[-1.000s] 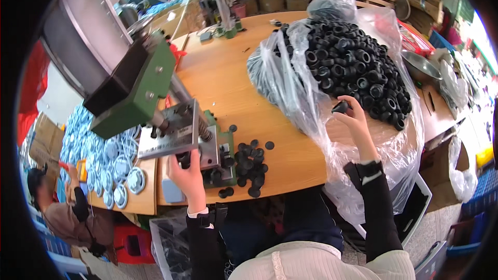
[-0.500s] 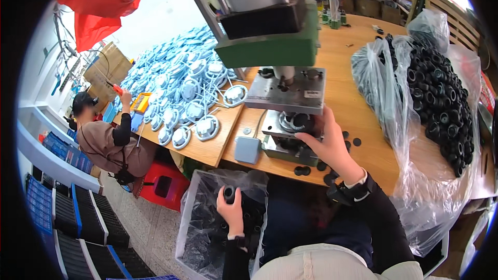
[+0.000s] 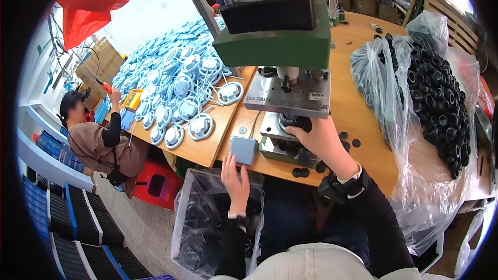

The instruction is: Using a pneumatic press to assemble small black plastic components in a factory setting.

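Note:
My right hand [image 3: 321, 139] reaches into the bench press, thumb and fingers closed around a black round plastic part [image 3: 291, 121] on the lower metal die [image 3: 271, 127]. The thick upper steel plate [image 3: 288, 94] hangs just above it, and my fingertips are partly hidden there. My left hand [image 3: 236, 184] is empty, its fingers stretched and apart. It is beside the blue-grey switch box [image 3: 244, 149] at the table edge, above a plastic-lined bin [image 3: 178, 228] with black parts inside. Whether the fingers touch the box, I cannot tell.
Small black discs [image 3: 301, 172] lie around the press base. Right of it, a clear plastic bag [image 3: 384, 88] spills many black ring parts [image 3: 441, 93]. Light-blue round parts with cords [image 3: 181, 85] are heaped at the left. A co-worker [image 3: 96, 142] sits beyond them holding a red-handled tool.
My left hand has let go of the black part it held over the bin and moved up to the switch box. My right hand stays at the die, slightly farther in.

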A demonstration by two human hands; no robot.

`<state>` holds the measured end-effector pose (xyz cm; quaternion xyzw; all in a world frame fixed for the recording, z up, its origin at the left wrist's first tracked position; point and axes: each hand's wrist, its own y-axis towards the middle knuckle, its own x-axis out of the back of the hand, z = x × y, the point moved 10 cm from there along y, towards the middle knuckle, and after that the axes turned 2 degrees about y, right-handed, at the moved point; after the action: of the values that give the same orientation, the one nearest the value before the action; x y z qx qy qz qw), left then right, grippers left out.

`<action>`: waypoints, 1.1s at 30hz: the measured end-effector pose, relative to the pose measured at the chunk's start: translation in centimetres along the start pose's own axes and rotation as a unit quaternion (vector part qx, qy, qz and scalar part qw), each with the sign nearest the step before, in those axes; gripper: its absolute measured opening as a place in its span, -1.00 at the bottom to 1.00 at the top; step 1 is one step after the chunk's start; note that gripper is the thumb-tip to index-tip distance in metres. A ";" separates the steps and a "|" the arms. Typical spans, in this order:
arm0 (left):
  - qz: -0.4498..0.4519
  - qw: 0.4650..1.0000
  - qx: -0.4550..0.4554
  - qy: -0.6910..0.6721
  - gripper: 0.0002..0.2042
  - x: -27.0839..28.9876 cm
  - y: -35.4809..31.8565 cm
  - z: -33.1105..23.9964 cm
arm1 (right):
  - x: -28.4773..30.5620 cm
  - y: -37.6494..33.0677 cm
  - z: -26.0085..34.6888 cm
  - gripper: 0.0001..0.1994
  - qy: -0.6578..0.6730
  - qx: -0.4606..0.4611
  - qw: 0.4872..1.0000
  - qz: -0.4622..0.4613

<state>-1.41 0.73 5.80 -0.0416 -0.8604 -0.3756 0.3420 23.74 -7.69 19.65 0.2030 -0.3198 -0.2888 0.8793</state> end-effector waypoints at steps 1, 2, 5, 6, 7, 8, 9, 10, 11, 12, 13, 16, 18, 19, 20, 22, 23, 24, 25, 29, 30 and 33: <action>0.005 0.999 -0.019 0.031 -0.62 -0.6 1.7 -1.2 | -0.4 0.1 0.0 -0.57 0.021 -0.018 0.999 0.030; 0.040 0.994 -0.033 0.092 -0.62 -2.6 2.7 -1.5 | -0.3 -0.1 0.0 -0.54 0.034 -0.016 0.999 0.025; 0.109 0.979 -0.039 0.171 -0.63 -6.9 3.8 -1.6 | 3.2 -4.0 1.8 -0.51 0.014 -0.010 0.998 -0.055; 0.101 0.978 -0.057 0.174 -0.62 -6.6 3.9 -1.7 | 4.5 -5.2 2.7 -0.52 0.044 -0.010 0.998 -0.046; 0.116 0.976 -0.060 0.175 -0.62 -6.6 3.9 -1.5 | 6.4 -6.4 3.9 -0.54 0.071 -0.012 0.997 -0.038; 0.127 0.974 -0.050 0.180 -0.62 -6.1 3.7 -1.0 | 8.1 -7.4 5.5 -0.60 0.149 0.009 0.989 0.019; 0.136 0.970 -0.036 0.199 -0.61 -4.7 3.4 0.8 | 8.6 -8.4 7.2 -0.65 0.238 0.033 0.967 0.080; 0.141 0.969 -0.040 0.199 -0.59 -5.0 3.6 0.3 | 12.2 -9.6 10.0 -0.77 0.335 0.109 0.935 0.032; 0.146 0.968 -0.044 0.201 -0.58 -5.3 3.4 0.2 | 15.6 -11.2 12.5 -0.80 0.425 0.186 0.886 -0.014; 0.138 0.971 -0.070 0.180 -0.57 -6.8 3.8 -1.8 | 19.7 -12.9 16.0 -0.82 0.427 0.288 0.857 0.012; 0.129 0.971 -0.078 0.188 -0.55 -6.7 3.5 -1.2 | 21.7 -14.5 18.0 -0.80 0.451 0.384 0.805 0.049; 0.126 0.970 -0.065 0.195 -0.55 -6.9 3.3 1.2 | 23.9 -13.6 19.4 -0.85 0.479 0.389 0.787 0.003; 0.127 0.970 -0.074 0.192 -0.55 -7.3 3.3 0.9 | 25.4 -13.3 20.2 -0.79 0.493 0.382 0.782 0.000; 0.129 0.970 -0.061 0.194 -0.57 -7.8 4.5 0.7 | 26.3 -13.8 20.1 -0.79 0.491 0.384 0.782 -0.007; 0.130 0.971 -0.047 0.197 -0.58 -7.9 5.2 0.6 | 26.7 -14.5 20.4 -0.80 0.465 0.382 0.799 0.018; 0.087 0.990 -0.056 0.091 -0.60 -6.7 5.1 -0.5 | 27.6 -14.8 20.7 -0.86 0.461 0.438 0.768 0.075; 0.047 0.997 -0.059 -0.024 -0.61 -6.4 5.4 -1.7 | 28.4 -16.0 18.5 -0.86 0.448 0.445 0.772 0.074; 0.008 0.997 -0.028 -0.077 -0.62 -5.1 5.4 -3.3 | 29.3 -17.2 12.7 -0.89 0.408 0.384 0.827 0.047; -0.012 0.993 -0.024 -0.115 -0.58 -3.1 5.8 -4.3 | 30.2 -18.3 7.1 -0.91 0.373 0.321 0.870 0.023; -0.064 0.973 0.018 -0.219 -0.49 -0.3 8.8 -10.1 | 32.7 -10.6 -7.9 -0.51 -0.294 -0.050 0.941 -0.158; -0.045 0.965 0.022 -0.258 -0.56 -1.6 10.1 -12.8 | 34.6 -12.1 -15.1 -0.37 -0.396 -0.131 0.899 -0.133; -0.051 0.958 0.031 -0.280 -0.68 -4.4 12.1 -14.5 | 37.7 -15.2 -25.2 -0.33 -0.462 -0.206 0.857 -0.094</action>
<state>14.01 0.39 17.63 -0.0912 -0.9338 -0.3392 0.0687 58.86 -38.79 10.21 -0.1113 -0.6021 -0.4897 0.6207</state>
